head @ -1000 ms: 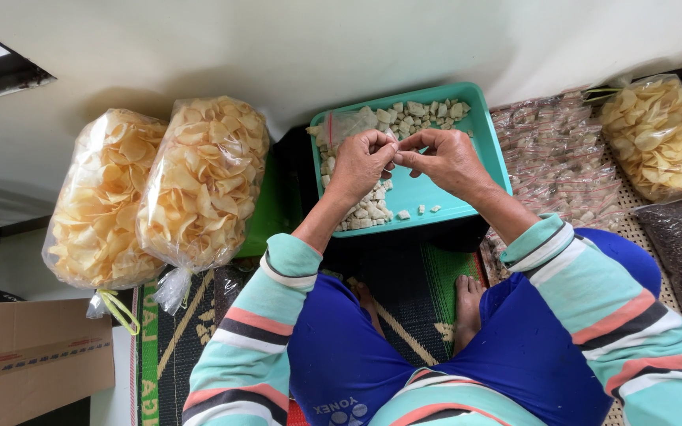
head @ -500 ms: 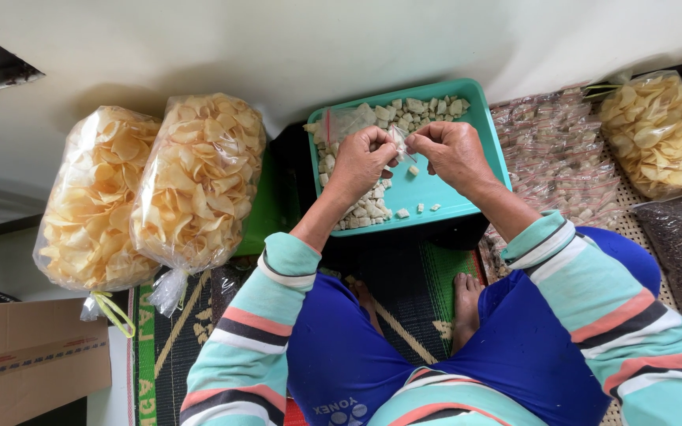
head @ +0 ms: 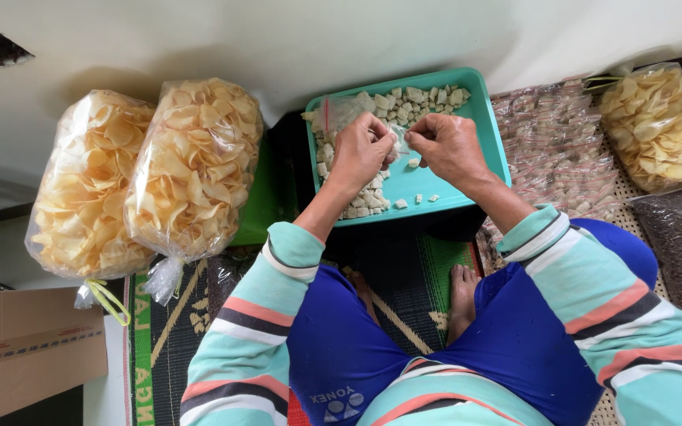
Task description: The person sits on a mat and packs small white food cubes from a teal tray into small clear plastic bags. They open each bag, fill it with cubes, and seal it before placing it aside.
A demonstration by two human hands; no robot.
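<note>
Both hands hover over the teal tray [head: 489, 150] as I watch from above: my left hand [head: 361, 150] is curled nearly closed, fingers pinching the edge of a small clear plastic bag [head: 342, 113] that lies over the tray's far left corner, while my right hand [head: 450, 146] is likewise bunched, fingertips meeting the left's at the bag's mouth. Pale cracker pieces [head: 404, 99] fill the tray's far and left parts. Two big bags of chips [head: 140, 177] stand to the left on the woven mat [head: 404, 272].
</note>
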